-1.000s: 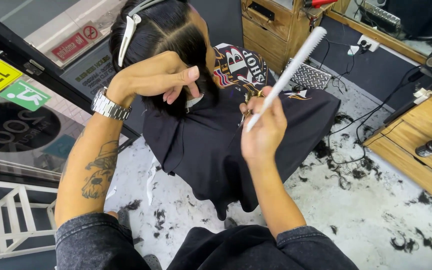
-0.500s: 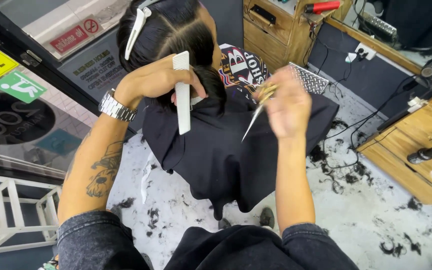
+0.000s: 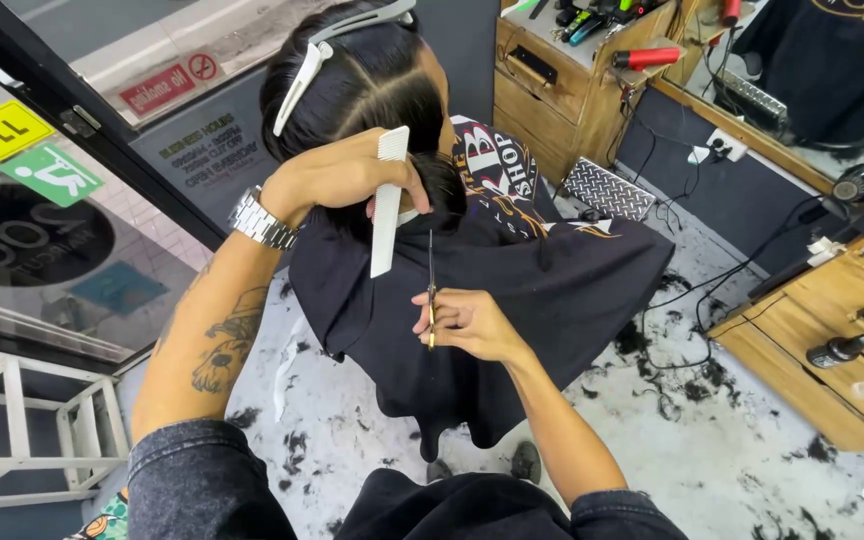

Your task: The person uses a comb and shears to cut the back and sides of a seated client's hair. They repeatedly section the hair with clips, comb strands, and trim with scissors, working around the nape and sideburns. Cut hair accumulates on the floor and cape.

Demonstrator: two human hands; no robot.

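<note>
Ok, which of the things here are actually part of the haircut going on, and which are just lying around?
In use:
left hand holding the white comb against the dark hair
right hand holding the scissors, blades up
white hair clip pinning a section
black cape

Lying about:
red hair dryer on the wooden cabinet
black spray bottle on the wooden shelf
hair clippings on the floor

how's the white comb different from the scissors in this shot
The white comb is broad, flat and plastic-looking; the scissors are thin, dark metal with gold-toned handles. The comb hangs down from the left hand against the dark hair; the scissors point up from the right hand, lower, over the black cape. The comb is longer and wider. Both stand roughly vertical, close together.
</note>
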